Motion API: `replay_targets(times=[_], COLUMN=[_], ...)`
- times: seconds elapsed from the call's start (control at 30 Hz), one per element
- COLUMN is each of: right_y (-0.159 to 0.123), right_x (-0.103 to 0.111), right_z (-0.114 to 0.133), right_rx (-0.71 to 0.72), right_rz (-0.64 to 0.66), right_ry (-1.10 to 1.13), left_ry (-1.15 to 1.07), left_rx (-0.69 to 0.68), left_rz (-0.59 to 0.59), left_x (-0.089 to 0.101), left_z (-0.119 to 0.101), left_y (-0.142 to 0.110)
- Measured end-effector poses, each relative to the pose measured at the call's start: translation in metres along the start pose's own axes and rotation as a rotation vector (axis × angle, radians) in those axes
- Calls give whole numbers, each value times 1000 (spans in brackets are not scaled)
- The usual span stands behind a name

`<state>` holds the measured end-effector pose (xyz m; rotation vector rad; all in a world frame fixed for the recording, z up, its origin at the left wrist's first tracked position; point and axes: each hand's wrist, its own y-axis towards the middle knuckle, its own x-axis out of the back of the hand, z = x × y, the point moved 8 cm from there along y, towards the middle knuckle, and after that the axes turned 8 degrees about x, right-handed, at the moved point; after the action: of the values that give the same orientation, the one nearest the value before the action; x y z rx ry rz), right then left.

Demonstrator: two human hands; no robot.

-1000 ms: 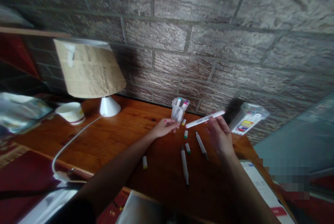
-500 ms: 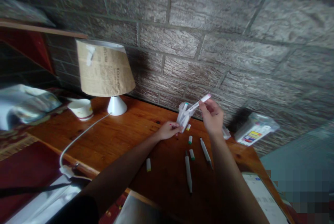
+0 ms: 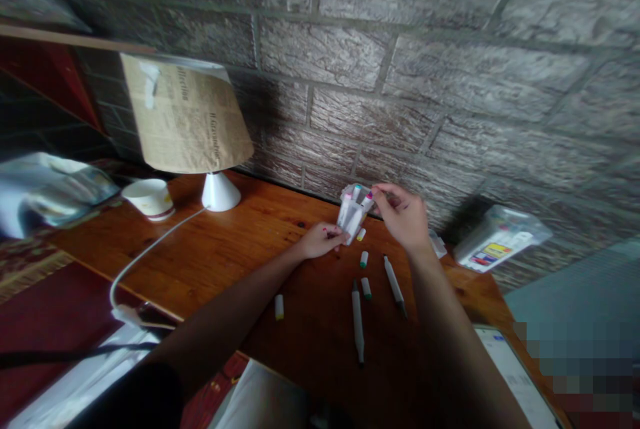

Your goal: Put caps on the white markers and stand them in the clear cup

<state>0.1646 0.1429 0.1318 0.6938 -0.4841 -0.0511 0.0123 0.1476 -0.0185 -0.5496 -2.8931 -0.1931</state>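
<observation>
My left hand (image 3: 323, 241) is closed around the lower part of a clear plastic case (image 3: 354, 221), which leans on the table. Several white markers stand in it, one with a teal end (image 3: 357, 190) and one with a pale pink end (image 3: 347, 198). At the case's right side, the fingertips of my right hand (image 3: 403, 212) pinch the top of a magenta-ended marker (image 3: 369, 198). Two uncapped markers, a left one (image 3: 358, 325) and a right one (image 3: 395, 285), lie nearer me. Loose caps lie about: green-banded (image 3: 364, 259), (image 3: 367, 289) and yellow-banded (image 3: 279, 307).
A lamp (image 3: 193, 115) with a paper-print shade and a paper cup (image 3: 149, 199) stand at the left. Another clear case (image 3: 500, 242) sits at the right near the brick wall (image 3: 425, 82). A phone or tablet (image 3: 510, 369) lies at the right edge.
My right hand has brought the pink-ended marker from above the case down into it, upright among the others. My left hand keeps holding the case. The view has shifted slightly.
</observation>
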Motion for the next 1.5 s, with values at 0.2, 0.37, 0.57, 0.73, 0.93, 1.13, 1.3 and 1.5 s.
replay_targets(times=[0.2, 0.37, 0.57, 0.73, 0.93, 1.13, 1.3, 1.5], right_y=[-12, -86, -142, -156, -139, -97, -107, -115], right_x=[-24, -93, -139, -149, -109, -13, 4, -10], right_z=[47, 80, 89, 86, 63, -29, -63, -50], right_rx=[141, 132, 147, 188, 213, -103, -196, -200], right_rz=[351, 1032, 1098, 1038, 948, 516, 468, 585], right_ry=[59, 23, -205, -430, -370, -339, -464, -569], left_ry=[-4, -51, -83, -116, -168, -44, 114, 162], left_rx=[-12, 19, 75, 134, 115, 66, 9, -48], left_rz=[10, 45, 26, 35, 52, 30, 48, 66], left_x=[1, 1, 6, 7, 4, 1, -5, -7], left_z=[-5, -6, -6, -6, -4, -3, -1, -2], left_y=[-1, 0, -1, -2, 1, 1, 1, 1])
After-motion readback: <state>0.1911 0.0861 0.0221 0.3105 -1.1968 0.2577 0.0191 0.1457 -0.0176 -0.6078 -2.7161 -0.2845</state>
